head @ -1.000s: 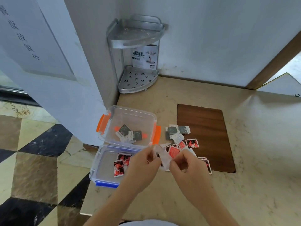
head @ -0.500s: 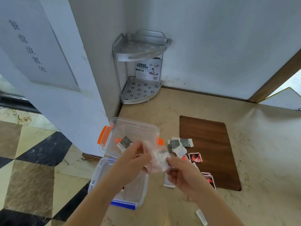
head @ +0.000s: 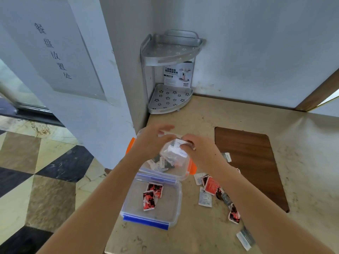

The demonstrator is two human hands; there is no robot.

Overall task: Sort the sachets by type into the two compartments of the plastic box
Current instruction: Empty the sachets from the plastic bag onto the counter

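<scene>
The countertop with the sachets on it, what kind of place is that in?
Probably a canteen or cafe service corner. The stone-look countertop sits by a wall sign with Chinese characters, a metal corner rack stands on it, and the floor is checkered marble.

the wall sign reads 餐盘放置处; the rack's card is too small to read.

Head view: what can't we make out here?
- Far compartment of the plastic box: both hands cover most of its sachets.
- Clear bag held by left hand and right hand: contents blurred.
- Loose sachets on the counter: the right forearm crosses the pile; print too small.
- Corner rack label: text too small.
</scene>
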